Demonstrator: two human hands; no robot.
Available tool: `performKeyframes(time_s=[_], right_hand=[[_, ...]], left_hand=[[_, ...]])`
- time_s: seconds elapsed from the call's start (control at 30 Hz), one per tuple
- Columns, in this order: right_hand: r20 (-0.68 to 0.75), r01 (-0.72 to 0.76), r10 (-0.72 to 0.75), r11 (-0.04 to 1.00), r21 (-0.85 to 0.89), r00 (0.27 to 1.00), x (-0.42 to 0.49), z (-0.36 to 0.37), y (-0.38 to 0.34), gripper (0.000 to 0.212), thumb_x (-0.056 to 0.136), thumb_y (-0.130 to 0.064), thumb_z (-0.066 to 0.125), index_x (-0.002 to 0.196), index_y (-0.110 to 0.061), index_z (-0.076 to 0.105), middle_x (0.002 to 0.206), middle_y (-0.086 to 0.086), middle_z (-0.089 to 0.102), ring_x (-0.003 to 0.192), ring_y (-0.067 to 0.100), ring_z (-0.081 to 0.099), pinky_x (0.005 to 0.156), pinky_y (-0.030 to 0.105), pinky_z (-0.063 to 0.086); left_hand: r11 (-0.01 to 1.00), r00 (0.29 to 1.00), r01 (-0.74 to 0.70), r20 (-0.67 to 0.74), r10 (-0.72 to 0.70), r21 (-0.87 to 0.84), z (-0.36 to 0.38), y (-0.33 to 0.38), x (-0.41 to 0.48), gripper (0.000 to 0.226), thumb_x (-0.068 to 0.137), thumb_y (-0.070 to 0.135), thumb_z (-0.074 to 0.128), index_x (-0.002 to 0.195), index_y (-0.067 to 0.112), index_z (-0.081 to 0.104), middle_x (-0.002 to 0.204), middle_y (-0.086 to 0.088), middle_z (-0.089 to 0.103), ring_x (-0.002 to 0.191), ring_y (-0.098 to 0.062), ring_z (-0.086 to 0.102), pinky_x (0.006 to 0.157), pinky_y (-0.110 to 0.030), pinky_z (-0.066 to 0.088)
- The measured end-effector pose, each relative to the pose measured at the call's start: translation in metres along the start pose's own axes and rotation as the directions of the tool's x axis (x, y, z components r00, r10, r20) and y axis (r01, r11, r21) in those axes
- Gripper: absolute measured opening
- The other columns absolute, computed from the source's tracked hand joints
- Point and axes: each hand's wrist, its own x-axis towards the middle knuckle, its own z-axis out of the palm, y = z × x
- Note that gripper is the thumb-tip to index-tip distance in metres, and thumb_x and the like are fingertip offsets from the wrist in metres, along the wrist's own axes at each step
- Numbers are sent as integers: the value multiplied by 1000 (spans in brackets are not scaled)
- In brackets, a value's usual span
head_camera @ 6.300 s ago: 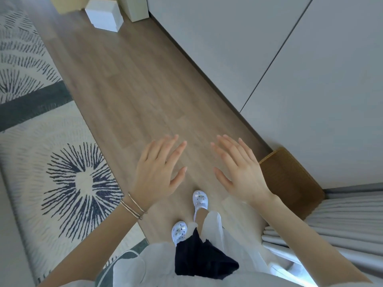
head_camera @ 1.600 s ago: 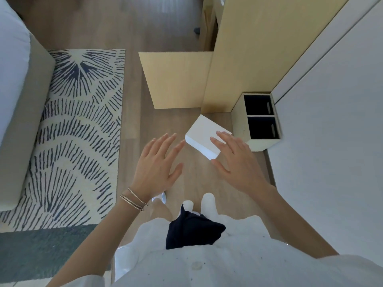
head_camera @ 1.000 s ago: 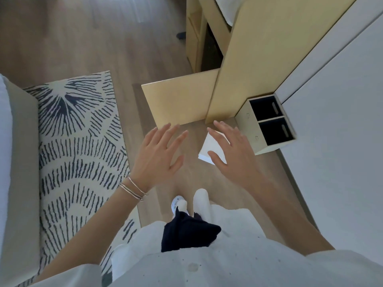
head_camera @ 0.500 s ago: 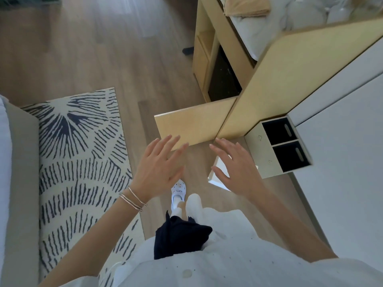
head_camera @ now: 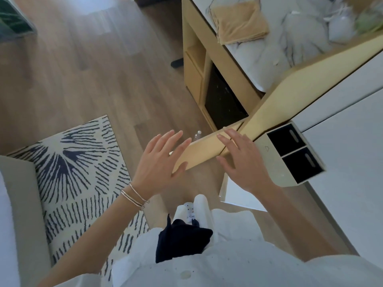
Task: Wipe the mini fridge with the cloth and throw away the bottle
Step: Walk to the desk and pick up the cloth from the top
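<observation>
A black mini fridge (head_camera: 223, 102) sits inside the light wood cabinet (head_camera: 194, 79), low at the upper middle. The open cabinet door (head_camera: 205, 150) swings out in front of me. Just past the door's top edge the cap and neck of a clear plastic bottle (head_camera: 198, 136) show on the floor; the rest is hidden. A folded tan cloth (head_camera: 238, 22) lies on the marble counter (head_camera: 269, 59) above the fridge. My left hand (head_camera: 159, 162) and my right hand (head_camera: 242, 160) hover with fingers spread, holding nothing, near the door.
A cream two-slot bin (head_camera: 294, 156) stands right of the door, against a white wall (head_camera: 352, 152). A white box (head_camera: 240, 195) lies on the wood floor by my feet. A patterned rug (head_camera: 78, 162) and a sofa edge (head_camera: 20, 214) are at the left.
I have walked closer to the cabinet. The fridge, the counter with the cloth and the bottle's cap have come into view. Both hands stay raised and empty.
</observation>
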Motion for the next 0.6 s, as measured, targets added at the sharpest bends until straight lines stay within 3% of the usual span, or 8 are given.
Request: performKeyframes(time_s=[0.13,0.33,0.6], right_hand=[[7,-76,76,997,7,997,19,13,0,52,89,-41,41,128,-10,54,137,14,50,124,23,40,98,50,41],[4,-158,159,987,-37,987,59,31,-16,52,88,-42,40,129,-11,54,136,14,51,123,31,50,98,53,43],[24,-397,399,916,-64,917,131,66,-75,57,90,-46,31,136,-17,47,143,7,45,133,24,40,107,42,29]], left_hand=[[998,998,-57,22,57,-9,8,-31,16,54,95,41,40,141,15,50,143,-13,51,132,-35,48,107,-52,39],[984,984,-174,28,175,-45,18,-86,50,54,94,41,42,139,13,53,143,-12,52,131,-34,49,106,-52,40],[941,945,-321,23,325,-107,6,-187,96,52,94,40,44,138,14,54,142,-11,53,132,-32,49,107,-50,39]])
